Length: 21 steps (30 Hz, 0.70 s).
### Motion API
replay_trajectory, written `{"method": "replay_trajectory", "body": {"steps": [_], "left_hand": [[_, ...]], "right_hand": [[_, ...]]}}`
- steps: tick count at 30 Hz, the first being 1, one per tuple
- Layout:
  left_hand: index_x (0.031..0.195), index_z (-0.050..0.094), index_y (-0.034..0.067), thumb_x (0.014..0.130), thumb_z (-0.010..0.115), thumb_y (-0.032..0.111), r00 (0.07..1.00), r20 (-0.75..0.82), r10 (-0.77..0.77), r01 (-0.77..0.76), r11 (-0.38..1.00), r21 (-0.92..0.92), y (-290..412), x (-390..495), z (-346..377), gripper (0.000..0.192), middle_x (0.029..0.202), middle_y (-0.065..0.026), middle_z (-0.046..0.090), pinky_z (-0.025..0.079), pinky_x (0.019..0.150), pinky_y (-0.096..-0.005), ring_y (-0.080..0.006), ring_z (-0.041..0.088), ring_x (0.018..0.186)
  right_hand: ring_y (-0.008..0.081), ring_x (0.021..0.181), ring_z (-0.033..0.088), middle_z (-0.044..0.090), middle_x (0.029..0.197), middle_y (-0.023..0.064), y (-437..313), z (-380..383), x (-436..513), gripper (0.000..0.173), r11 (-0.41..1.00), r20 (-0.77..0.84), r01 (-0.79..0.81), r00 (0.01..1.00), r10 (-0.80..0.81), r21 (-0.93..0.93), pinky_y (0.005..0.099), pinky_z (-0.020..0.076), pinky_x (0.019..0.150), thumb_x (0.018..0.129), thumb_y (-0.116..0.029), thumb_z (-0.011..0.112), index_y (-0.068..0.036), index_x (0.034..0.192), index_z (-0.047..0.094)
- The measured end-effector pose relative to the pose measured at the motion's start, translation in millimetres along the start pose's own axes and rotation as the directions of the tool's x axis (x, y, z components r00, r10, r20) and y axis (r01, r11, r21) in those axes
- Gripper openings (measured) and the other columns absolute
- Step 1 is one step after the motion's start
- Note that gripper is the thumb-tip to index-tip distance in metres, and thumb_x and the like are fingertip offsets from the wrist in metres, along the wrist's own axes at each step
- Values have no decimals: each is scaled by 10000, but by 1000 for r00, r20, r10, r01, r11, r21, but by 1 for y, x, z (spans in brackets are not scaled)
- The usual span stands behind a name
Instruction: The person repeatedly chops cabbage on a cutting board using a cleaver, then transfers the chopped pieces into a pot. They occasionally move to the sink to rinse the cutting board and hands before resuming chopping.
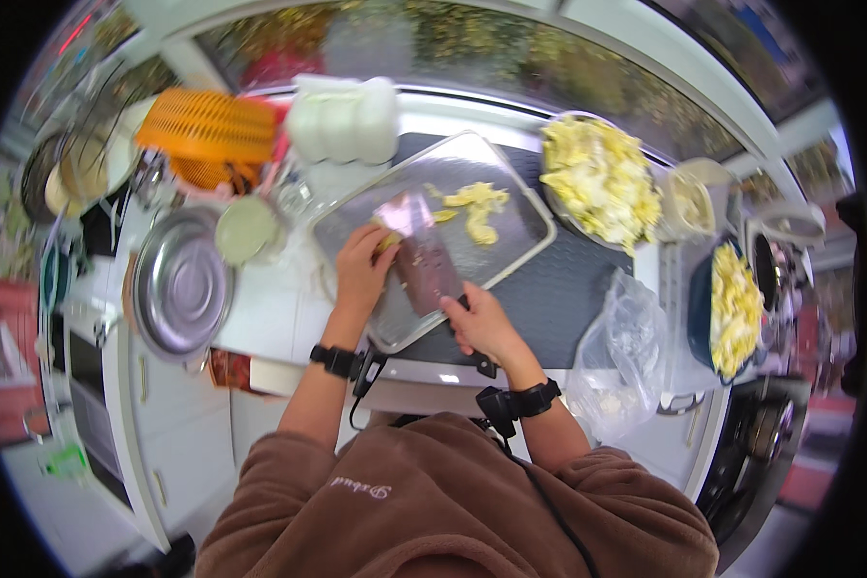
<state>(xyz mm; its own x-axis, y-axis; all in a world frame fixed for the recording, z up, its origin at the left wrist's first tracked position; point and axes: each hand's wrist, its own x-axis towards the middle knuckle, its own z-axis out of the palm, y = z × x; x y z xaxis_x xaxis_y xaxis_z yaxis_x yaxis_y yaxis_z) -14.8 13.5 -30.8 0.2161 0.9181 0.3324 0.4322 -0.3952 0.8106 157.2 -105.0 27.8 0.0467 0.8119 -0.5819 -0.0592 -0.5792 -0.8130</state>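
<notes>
My right hand (478, 325) grips the black handle of a cleaver (428, 267), whose wide blade lies over a metal-faced cutting board (527, 249) with a pale rim. At the left side of the blade, my left hand (365, 266) has its fingers curled on a small yellowish piece of vegetable (389, 242), mostly hidden by the fingers. Cut pale-yellow leaf pieces, seemingly cabbage (480, 209), lie on the board beyond the blade. The board rests tilted in plan on a dark textured mat (549, 311).
A heaped bowl of chopped cabbage (600, 180) stands at the back right, a blue-green container of more (735, 311) further right. A clear plastic bag (621, 354) hangs over the counter's front edge. At left are a steel basin (186, 283), a green lid (246, 231) and orange baskets (206, 126).
</notes>
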Motion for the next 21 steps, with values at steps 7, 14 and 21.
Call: {"method": "replay_trajectory", "body": {"steps": [7, 14, 21], "left_hand": [[987, 701, 21, 797, 727, 42, 940, -124, 317, -327, 943, -68, 75, 43, 45, 194, 1042, -124, 657, 536, 691, -274, -193, 662, 761], [938, 674, -9, 817, 688, 48, 880, -191, 435, -475, 806, -354, 160, 116, 164, 135, 1003, -134, 664, 530, 714, -305, -240, 664, 817], [893, 662, -33, 830, 606, 58, 899, 93, 427, -409, 897, -170, 147, 165, 235, 124, 894, -203, 658, 500, 786, -410, -368, 626, 880]], "right_hand": [[103, 395, 459, 483, 551, 15, -33, -47, -54, 184, 974, -208, 214, 952, -226, -78, 280, 368, 371, 944, -187, 571, -13, 997, 545], [109, 388, 476, 492, 533, 27, -54, -118, -91, 180, 937, -520, 341, 788, -329, -77, 276, 370, 358, 945, -181, 559, -2, 958, 547], [120, 373, 476, 488, 516, 32, -52, -159, -112, 170, 952, -682, 290, 677, -278, -101, 291, 376, 355, 938, -165, 564, 4, 937, 541]]}}
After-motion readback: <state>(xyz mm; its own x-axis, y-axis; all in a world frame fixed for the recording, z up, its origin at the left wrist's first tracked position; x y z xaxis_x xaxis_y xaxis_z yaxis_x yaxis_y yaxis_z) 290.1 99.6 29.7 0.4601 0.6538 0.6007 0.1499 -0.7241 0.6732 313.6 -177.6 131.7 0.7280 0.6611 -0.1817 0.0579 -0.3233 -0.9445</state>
